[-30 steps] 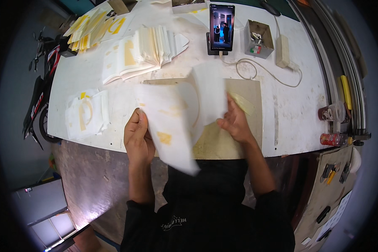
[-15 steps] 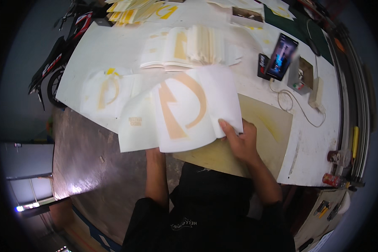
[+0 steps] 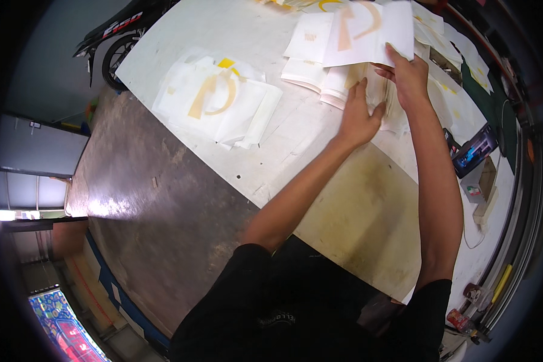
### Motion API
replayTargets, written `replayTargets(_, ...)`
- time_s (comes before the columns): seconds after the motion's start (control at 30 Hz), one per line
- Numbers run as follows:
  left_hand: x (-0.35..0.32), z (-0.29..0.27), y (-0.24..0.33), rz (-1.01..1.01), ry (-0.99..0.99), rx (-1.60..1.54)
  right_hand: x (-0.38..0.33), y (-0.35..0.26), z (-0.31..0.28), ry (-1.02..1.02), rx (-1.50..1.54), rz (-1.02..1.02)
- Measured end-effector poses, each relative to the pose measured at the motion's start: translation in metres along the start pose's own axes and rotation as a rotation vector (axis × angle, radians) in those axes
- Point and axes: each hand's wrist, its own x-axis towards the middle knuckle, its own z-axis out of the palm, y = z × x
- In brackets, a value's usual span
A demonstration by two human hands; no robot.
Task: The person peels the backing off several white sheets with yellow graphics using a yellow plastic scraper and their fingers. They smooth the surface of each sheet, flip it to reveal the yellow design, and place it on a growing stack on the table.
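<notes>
- Hands, two: the right hand (image 3: 408, 73) pinches a white sheet (image 3: 368, 33) with a tan curved shape, lifted over the stack (image 3: 338, 81) at the far side of the surface (image 3: 235, 30); the left hand (image 3: 357, 114) lies flat and open on that stack.
- Sheets in the stack are too many and overlapped to count.
- One loose pile of sheets (image 3: 217, 99) lies left of the stack, well apart.
- One phone (image 3: 475, 155) stands right of the stack, partly hidden behind the right forearm.

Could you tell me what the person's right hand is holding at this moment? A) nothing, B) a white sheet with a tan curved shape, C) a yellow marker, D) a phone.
B: the right hand lifts a white sheet with a tan curved shape above the stack of sheets.
</notes>
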Motion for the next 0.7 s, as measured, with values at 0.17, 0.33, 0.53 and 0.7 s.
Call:
replayTargets(0.17, 0.011, 0.024, -0.002, -0.24, 0.095, -0.487, 0.015, 0.013, -0.01, -0.032, -0.126, -0.018)
replayTargets(0.33, 0.001, 0.04, 0.001, 0.032, -0.118, -0.199, 0.028, 0.028, -0.014, 0.025, -0.456, -0.153)
replayTargets(0.53, -0.024, 0.03, 0.002, 0.413, -0.253, 0.153, 0.005, 0.038, -0.014, 0.128, -1.398, -0.186)
replayTargets(0.7, -0.045, -0.013, 0.004, 0.458, -0.252, 0.129, 0.002, 0.046, -0.043, 0.072, -1.594, -0.252)
